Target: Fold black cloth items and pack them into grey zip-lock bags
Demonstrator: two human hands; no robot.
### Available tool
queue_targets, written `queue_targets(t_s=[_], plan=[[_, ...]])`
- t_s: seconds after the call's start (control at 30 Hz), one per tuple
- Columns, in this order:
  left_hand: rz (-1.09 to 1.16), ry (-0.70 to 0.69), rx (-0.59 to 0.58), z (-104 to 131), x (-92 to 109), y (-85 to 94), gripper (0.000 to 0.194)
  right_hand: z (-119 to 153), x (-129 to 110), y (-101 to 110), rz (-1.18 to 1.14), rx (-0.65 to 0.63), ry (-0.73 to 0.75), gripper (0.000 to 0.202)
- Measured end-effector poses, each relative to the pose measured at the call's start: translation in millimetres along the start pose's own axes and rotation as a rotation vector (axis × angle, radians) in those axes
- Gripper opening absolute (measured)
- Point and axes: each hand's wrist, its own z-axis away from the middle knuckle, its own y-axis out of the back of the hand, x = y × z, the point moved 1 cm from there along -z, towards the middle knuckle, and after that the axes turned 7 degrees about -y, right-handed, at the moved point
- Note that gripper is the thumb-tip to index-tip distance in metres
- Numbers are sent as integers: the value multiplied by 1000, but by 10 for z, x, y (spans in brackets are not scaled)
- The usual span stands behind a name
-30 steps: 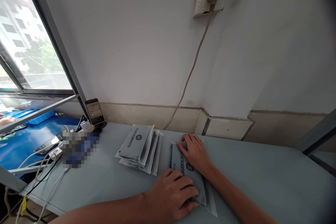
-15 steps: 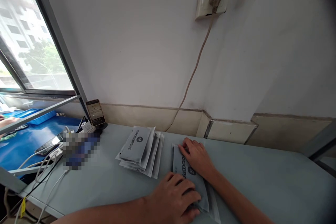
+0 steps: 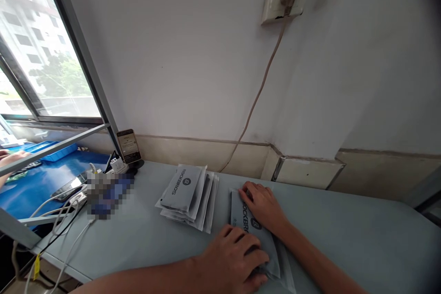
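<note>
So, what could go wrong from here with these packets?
The unevenly stacked packets might slide apart if the left hand bumps them. The single packet could crease if both it and the right hand press hard. The loose white cable could snag the left forearm.

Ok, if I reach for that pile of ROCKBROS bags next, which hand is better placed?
Probably your left hand: it lies over the single bag's left edge, nearer the pile. Your right hand rests toward that bag's far end, farther right.
</note>
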Motion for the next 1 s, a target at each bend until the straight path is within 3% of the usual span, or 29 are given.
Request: queue_targets(t_s=[0.6, 1.0], plan=[[-8, -3, 18, 11, -8, 5, 29, -10, -5, 11, -2, -45, -23, 29], [24, 36, 33, 28, -1, -86, 47, -17, -24, 44, -10, -49, -38, 28]])
